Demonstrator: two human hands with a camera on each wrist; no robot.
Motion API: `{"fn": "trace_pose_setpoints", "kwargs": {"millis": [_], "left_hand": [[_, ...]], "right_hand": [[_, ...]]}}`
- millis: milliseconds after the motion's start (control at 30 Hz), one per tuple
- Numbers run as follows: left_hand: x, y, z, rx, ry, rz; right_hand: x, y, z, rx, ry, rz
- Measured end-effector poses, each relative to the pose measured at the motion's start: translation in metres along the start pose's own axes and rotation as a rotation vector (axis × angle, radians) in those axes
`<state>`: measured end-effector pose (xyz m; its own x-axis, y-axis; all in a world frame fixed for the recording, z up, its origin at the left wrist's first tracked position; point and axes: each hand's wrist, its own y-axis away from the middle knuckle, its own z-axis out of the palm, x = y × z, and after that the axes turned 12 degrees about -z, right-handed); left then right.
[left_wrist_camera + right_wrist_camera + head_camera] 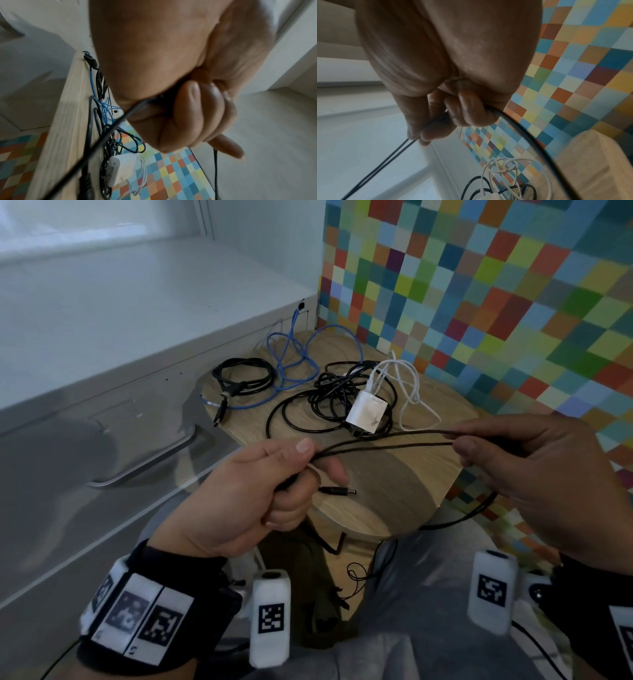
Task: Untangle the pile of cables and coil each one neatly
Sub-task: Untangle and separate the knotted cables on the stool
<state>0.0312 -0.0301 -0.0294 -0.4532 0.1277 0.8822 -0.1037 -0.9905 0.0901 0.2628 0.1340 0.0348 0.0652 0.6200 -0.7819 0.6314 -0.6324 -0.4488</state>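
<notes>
A thin black cable (383,440) runs as two strands between my hands above the wooden table (394,484). My left hand (274,474) grips one end of the strands in a fist; its barrel plug (337,491) pokes out below the fingers. My right hand (507,453) pinches the other end (436,119), and the rest of the cable (530,136) trails down past the table's edge. On the table lie a tangled black cable (329,398) with a white charger (366,412), a white cable (411,392), a blue cable (294,357) and a coiled black cable (243,376).
A white drawer unit (102,371) with a metal handle (144,467) stands left of the table. A wall of coloured squares (479,302) rises behind and to the right. More thin black cable (356,573) hangs below the table, above my lap.
</notes>
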Motion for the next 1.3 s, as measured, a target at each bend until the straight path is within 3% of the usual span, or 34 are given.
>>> {"fn": "trace_pose_setpoints", "kwargs": {"millis": [133,267,333,400,533,667,800,867,967,1133,1300], "left_hand": [[0.002,0.004,-0.003,0.050,-0.105,0.043],[0.002,0.003,0.000,-0.003,-0.249,-0.107],[0.005,0.003,0.004,-0.070,-0.094,-0.083],[0.010,0.005,0.004,-0.094,0.159,0.039],[0.027,0.015,-0.003,0.103,0.402,0.286],[0.030,0.012,0.006,0.520,0.183,0.332],[0.021,-0.001,0.028,0.569,-0.048,0.247],[0.017,-0.004,0.036,0.543,-0.198,0.160],[0.010,-0.009,0.043,0.474,-0.371,0.040],[0.005,-0.009,0.051,0.440,-0.516,0.001],[0.002,-0.010,0.053,0.490,-0.713,0.002]], "right_hand": [[0.003,0.001,-0.005,-0.002,0.019,-0.016],[0.001,0.000,-0.005,0.045,0.053,-0.040],[0.001,-0.001,-0.003,0.050,0.047,-0.027],[0.005,-0.001,0.001,0.031,0.049,0.002],[0.018,0.009,0.011,-0.101,0.122,0.043],[0.014,0.025,0.035,-0.392,0.385,-0.077],[-0.003,0.035,0.062,-0.695,0.554,-0.226],[-0.015,0.035,0.071,-0.758,0.556,-0.266],[-0.029,0.032,0.076,-0.781,0.521,-0.293],[-0.035,0.028,0.075,-0.757,0.394,-0.281],[-0.035,0.024,0.066,-0.490,0.289,-0.228]]}}
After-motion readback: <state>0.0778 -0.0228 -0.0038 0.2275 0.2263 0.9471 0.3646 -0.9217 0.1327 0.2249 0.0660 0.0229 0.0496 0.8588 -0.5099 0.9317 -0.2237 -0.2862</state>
